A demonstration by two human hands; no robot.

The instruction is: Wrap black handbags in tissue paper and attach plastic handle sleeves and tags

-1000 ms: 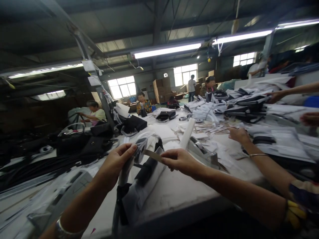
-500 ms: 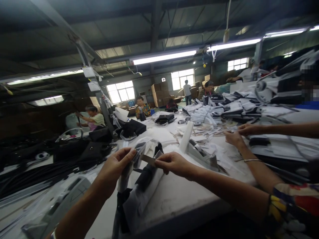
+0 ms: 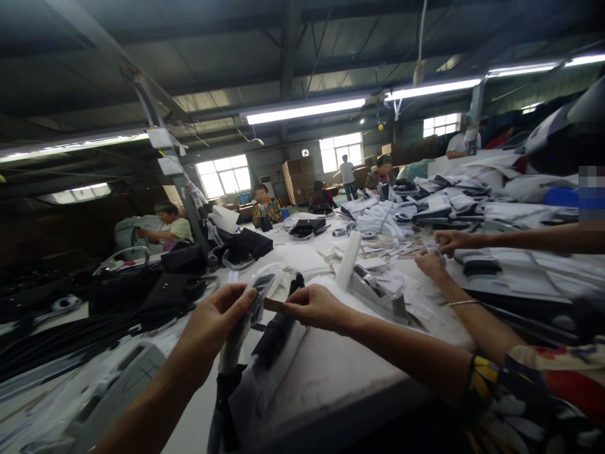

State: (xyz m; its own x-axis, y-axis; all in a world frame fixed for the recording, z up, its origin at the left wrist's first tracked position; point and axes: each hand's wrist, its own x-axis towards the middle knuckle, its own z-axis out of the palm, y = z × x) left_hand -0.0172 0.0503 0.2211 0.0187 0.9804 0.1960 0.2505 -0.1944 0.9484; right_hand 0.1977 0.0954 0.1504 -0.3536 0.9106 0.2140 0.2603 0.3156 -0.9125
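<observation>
My left hand (image 3: 225, 315) is closed, thumb on top, on a dark bag strap (image 3: 259, 295) wrapped in clear film or pale foam. The wrapped strap curves down toward the table edge, where its lower part looks black. My right hand (image 3: 317, 309) pinches a short brownish strip (image 3: 273, 305), probably tape. The strip's free end reaches the wrapped strap beside my left fingertips; I cannot tell whether it sticks there. Beneath and between my hands lies a black padded piece (image 3: 274, 337) with white sheet around it.
A grey tape dispenser (image 3: 380, 295) stands beyond my right hand, a second dispenser (image 3: 118, 384) at lower left. Close on the right, a co-worker's hands (image 3: 437, 249) handle something small. White foam pieces (image 3: 382, 217) are heaped behind, black bags (image 3: 250, 246) at left.
My right hand has moved slightly left and up with the strip, bringing it closer to the wrapped strap. The camera view has shifted slightly.
</observation>
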